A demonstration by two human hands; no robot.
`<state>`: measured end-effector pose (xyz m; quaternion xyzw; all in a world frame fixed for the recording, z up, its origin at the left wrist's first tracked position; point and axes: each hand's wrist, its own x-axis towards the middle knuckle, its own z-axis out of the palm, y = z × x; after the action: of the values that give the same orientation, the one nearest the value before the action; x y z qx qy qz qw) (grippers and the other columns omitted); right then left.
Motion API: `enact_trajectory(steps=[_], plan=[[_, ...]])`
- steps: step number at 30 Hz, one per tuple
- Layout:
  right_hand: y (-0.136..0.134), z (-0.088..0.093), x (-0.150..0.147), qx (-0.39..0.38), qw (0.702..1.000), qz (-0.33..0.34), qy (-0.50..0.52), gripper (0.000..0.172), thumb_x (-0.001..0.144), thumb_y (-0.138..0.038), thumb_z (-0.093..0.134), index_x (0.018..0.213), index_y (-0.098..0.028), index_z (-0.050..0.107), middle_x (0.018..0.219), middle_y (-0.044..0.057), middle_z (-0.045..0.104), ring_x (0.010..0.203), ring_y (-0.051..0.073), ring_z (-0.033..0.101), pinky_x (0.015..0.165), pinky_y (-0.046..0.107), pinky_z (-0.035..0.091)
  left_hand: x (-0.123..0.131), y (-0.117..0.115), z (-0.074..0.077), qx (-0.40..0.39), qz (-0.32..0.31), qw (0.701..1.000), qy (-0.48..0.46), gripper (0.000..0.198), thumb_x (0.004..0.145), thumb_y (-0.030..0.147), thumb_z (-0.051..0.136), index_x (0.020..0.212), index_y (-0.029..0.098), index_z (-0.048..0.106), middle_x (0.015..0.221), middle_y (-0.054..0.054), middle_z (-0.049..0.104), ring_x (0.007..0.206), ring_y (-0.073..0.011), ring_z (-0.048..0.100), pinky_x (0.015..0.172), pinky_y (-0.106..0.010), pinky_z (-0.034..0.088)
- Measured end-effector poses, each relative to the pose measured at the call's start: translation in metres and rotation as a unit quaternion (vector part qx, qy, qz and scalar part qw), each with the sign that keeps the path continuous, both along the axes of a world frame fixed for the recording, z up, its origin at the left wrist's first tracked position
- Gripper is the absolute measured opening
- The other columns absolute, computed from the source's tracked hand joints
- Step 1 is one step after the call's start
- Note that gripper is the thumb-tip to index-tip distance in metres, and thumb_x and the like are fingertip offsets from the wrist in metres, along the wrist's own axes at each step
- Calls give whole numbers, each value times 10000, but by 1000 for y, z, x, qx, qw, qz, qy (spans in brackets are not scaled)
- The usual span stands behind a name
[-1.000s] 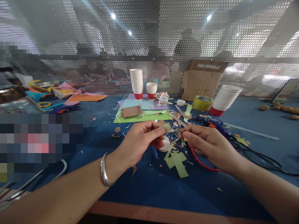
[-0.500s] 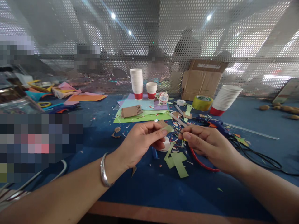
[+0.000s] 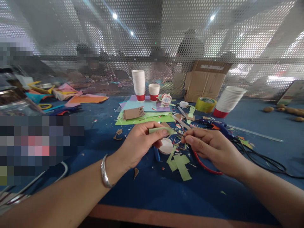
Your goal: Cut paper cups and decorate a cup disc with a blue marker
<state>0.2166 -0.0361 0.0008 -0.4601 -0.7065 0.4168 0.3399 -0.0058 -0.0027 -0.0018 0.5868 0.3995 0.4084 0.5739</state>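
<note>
Blue worktop [image 3: 190,196] filling the foreground, box [image 3: 201,84] standing at the back! Left hand [image 3: 142,141] and right hand [image 3: 207,145] face each other over the middle. The left grip is clamped on a green strip [image 3: 156,130], held above the worktop; a white disc [image 3: 166,146] lies below. Right grip: pinched on a thin dark tool [image 3: 179,133], it seems, fingers hiding much of it, close by the strip's end.
</note>
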Motion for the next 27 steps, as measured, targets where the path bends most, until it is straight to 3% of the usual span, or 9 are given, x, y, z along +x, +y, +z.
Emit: enact_trajectory(steps=[14,23,27], plan=[[0,2,-1,23,999,-4,-29,363,983,-492,509,913,-175,671,616,-45,441,489,74,282,424,240,203,1,0,2,-1,-6,1000,-16,123,857,269,719,786,174,688,586,43,615,512,-41,518,470,-162,341],[0,3,0,25,999,-2,-29,376,988,-501,497,909,-171,660,623,-39,465,490,74,285,423,238,204,-1,1,-2,15,-7,999,-30,100,848,279,730,814,186,717,604,36,606,549,-63,508,524,-194,379],[0,4,-1,46,997,2,-55,382,991,-496,491,901,-171,670,665,-10,544,529,91,380,485,243,315,0,2,-2,15,3,1000,-21,123,838,294,733,800,181,701,601,34,598,540,-75,495,533,-216,384]])
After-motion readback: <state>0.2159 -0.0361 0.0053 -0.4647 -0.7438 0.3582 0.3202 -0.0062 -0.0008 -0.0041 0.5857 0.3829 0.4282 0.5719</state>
